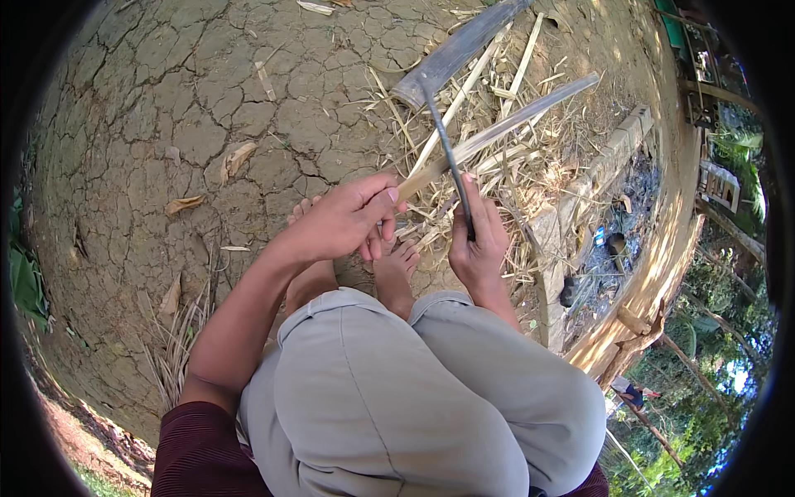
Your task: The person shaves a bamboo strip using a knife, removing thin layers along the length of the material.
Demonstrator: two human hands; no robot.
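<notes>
Head view: we note the left hand (354,217), the nearer one, pinching a wooden strip (498,136) by its lower end; long axis slants up-right, crossed by the knife (440,128) the right hand (482,247) grips. We count one held strip, one knife, one dark plank (457,54) beyond.

Passage leftward over cracked ground (166,116); knife (442,132) and wooden strip (513,123) obstruct ahead

Left of your knife (445,141), you see cracked soil (315,91) in soft, even shade; far right of it, sunlight dapples bare dirt (662,282) and glare breaks through foliage (704,435), all fisheye-bent.
</notes>
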